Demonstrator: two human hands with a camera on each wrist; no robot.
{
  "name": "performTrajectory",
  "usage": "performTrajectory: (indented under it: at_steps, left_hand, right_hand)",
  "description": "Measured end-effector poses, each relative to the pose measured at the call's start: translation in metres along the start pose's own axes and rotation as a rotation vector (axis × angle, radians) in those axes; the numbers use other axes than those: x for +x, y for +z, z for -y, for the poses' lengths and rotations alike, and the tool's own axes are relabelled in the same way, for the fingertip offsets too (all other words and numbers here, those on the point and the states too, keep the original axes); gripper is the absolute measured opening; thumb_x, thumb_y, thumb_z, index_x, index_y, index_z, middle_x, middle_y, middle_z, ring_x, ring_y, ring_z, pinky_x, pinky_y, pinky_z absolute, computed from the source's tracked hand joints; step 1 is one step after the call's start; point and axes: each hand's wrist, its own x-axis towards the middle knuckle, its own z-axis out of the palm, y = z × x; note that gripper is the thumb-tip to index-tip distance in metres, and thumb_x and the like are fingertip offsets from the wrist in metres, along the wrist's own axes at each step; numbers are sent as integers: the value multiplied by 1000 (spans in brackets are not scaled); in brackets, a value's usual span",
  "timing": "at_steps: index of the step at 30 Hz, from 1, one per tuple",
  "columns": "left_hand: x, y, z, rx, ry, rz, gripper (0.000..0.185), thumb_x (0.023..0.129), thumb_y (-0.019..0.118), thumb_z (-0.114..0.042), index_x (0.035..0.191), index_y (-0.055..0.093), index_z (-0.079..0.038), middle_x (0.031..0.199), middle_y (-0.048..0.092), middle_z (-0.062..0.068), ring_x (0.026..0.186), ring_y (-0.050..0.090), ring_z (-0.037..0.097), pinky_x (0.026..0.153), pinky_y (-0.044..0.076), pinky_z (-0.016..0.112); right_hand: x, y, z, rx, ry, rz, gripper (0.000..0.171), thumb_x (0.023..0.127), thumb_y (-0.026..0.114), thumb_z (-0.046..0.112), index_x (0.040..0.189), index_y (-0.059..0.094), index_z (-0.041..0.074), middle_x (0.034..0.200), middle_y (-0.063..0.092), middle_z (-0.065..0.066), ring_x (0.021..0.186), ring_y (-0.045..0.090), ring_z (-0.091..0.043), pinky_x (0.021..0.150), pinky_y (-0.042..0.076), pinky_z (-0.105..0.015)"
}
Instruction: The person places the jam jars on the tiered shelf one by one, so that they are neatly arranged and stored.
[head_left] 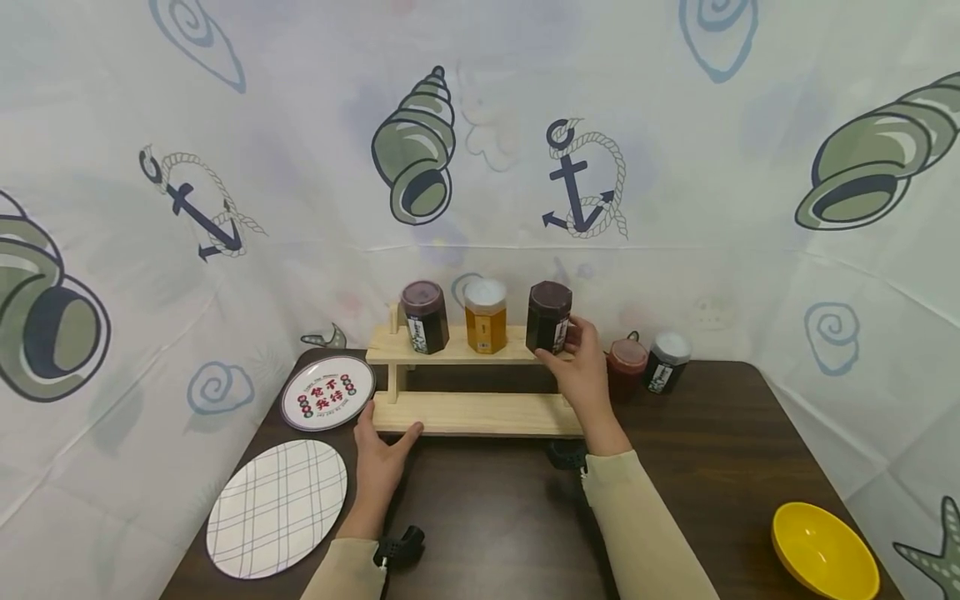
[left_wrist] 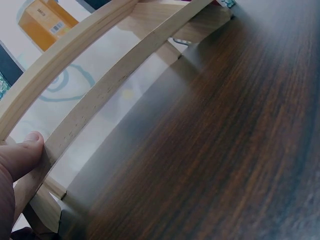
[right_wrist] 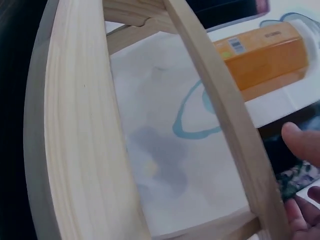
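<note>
1. Dark jar (head_left: 549,317) stands on the right end of the wooden rack's (head_left: 465,412) top shelf, right hand (head_left: 581,367) curled round it.
2. Left hand (head_left: 381,462), fingers relaxed, braces the rack's lower shelf.
3. Placing looks under way; next calls for a gentle release.

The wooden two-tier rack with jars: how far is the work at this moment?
Two jars already stand on the top tier of the wooden two-tier rack: a dark-lidded jar and an amber white-lidded jar. In hand: the right hand grips a dark hexagonal jar at the tier's right end, while the left hand steadies the lower tier. Left: a red-lidded jar and a white-lidded dark jar remain on the dark table.
</note>
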Motion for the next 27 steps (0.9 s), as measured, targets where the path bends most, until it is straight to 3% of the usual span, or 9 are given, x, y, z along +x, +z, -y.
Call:
performTrajectory:
  at_steps: [3,7,12,16,21,27]
  left_hand:
    - [0,0,1,1,-6,4,113,92,89,-42,174,19,-9,169,27,29,160,32,46,130,28,66]
    - [0,0,1,7,-7,5,114,92,89,-43,174,18,-9,170,27,29,160,32,45,130,28,66]
    - [1,0,0,5,-3,5,113,93,89,-41,174,18,-8,170,27,29,160,31,46,130,28,66]
    - [1,0,-1,-2,-3,3,112,92,89,-42,174,19,-9,170,27,28,160,32,45,130,27,65]
    - [3,0,0,1,-5,0,112,92,89,-43,174,19,-11,170,26,27,160,31,44,131,27,65]
    - [2,0,3,-4,-12,14,114,92,89,-44,174,16,-11,171,25,26,161,30,42,132,26,63]
  right_hand:
    - [-9,-6,2,54,10,18,89,92,91,20,164,39,12,161,52,-19,147,56,-39,121,48,-54]
    - [-22,-16,4,47,-70,-32,86,91,91,19,161,43,8,160,51,-16,151,50,-34,125,43,-51]
    - [-31,-40,10,31,-140,-163,77,93,90,20,157,49,6,155,56,-13,146,53,-31,120,46,-46]
    - [-32,-66,16,97,-165,-286,72,95,87,18,154,49,4,152,58,-10,143,55,-27,113,48,-36]
    - [-31,-89,3,182,-96,-377,70,95,86,11,153,47,6,152,54,-12,143,52,-20,124,41,-35]
    - [-33,-99,-30,221,-11,-433,72,94,88,16,153,48,7,151,53,-13,141,53,-20,124,40,-40]
